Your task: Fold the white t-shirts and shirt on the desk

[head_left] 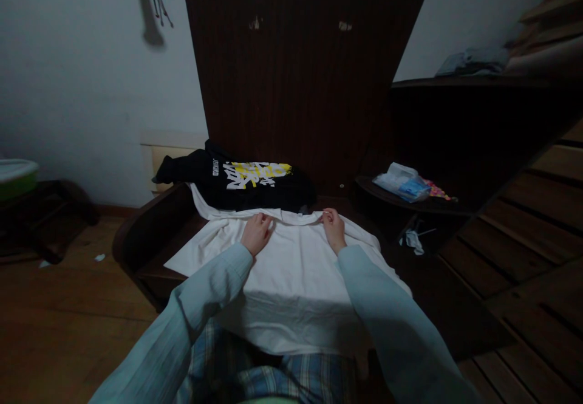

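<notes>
A white shirt (291, 276) lies spread flat on a dark low table (150, 228) in front of me. My left hand (256, 232) rests on its far edge near the collar, fingers curled onto the cloth. At the same edge, further right, my right hand (334, 226) pinches the cloth between its fingertips. Both arms wear pale blue sleeves. Behind the white shirt sits a black garment (246, 179) with yellow and white lettering.
A dark wooden door panel (296, 76) stands behind the table. On the right is a small dark shelf (410, 203) holding a blue and white packet (403, 182). Wooden slats (537, 222) run along the right. A green basin (16, 176) sits far left.
</notes>
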Tool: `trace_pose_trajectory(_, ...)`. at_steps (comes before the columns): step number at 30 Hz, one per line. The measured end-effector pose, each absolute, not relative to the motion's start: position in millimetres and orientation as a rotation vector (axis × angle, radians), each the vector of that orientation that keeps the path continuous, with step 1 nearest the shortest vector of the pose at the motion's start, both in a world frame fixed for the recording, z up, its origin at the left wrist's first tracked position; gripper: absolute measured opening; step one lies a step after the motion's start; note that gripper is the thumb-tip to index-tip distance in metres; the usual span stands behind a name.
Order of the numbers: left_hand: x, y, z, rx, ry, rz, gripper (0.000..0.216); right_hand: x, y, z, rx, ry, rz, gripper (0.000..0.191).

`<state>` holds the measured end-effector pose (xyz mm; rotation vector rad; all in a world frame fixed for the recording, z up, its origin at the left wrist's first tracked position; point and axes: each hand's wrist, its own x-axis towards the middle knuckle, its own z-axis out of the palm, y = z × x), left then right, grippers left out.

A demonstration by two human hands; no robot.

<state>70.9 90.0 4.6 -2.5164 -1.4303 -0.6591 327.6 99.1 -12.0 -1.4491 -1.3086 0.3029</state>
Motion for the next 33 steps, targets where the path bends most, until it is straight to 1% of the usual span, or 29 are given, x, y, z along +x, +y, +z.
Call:
trace_pose_trajectory(3,70.8,88.9,5.8,-2.450,-1.433,-0.689,0.035,328.0,104.1,-15.2,-1.420,-1.291,0.341,0.031)
trace_pose_trajectory(7,70.3,89.4,5.9,-2.407,-1.415,-0.708,0.026,329.7,108.3,-19.1,-1.403,-1.303,0.356,0.036)
trace_pose_trajectory(11,68.4,93.0,3.0,-2.374,-1.477,-0.674,0.019,331.1,109.5,-20.4,-1.406,-1.326,0.336,0.037)
trace_pose_trajectory(14,67.1,96.4,0.5,-2.355,-1.554,-0.642,0.022,330.7,110.4,-21.5,-1.420,-1.358,0.356,0.043)
trace_pose_trajectory(18,67.0,101.0,4.7,-2.331,-1.650,-0.651,0.033,322.8,108.6,-21.5,-1.440,-1.490,0.330,0.053)
trace_pose_trajectory(20,68.3,104.4,13.4,-2.339,-1.687,-0.658,0.036,312.9,105.1,-18.3,-1.456,-1.569,0.206,0.050)
trace_pose_trajectory(23,73.3,111.2,33.9,-2.369,-1.756,-0.644,0.035,288.6,98.2,-9.0,-1.424,-1.679,0.059,0.033)
trace_pose_trajectory(25,78.7,115.4,48.5,-2.397,-1.760,-0.623,0.033,267.8,94.2,-2.5,-1.344,-1.815,0.111,0.023)
trace_pose_trajectory(26,81.7,116.8,54.7,-2.416,-1.745,-0.610,0.032,257.1,92.9,-0.2,-1.294,-1.895,0.171,0.022)
trace_pose_trajectory(28,87.6,117.5,63.8,-2.482,-1.687,-0.577,0.034,237.5,92.6,1.1,-1.205,-2.032,0.304,0.024)
trace_pose_trajectory(30,90.9,115.8,67.7,-2.558,-1.607,-0.552,0.043,223.1,95.9,-2.7,-1.177,-2.084,0.418,0.028)
trace_pose_trajectory(32,88.6,113.9,67.8,-2.602,-1.547,-0.527,0.053,215.4,102.5,-10.2,-1.214,-2.012,0.553,0.032)
trace_pose_trajectory(33,84.7,113.7,67.1,-2.604,-1.536,-0.504,0.055,213.8,106.5,-14.5,-1.234,-1.934,0.640,0.032)
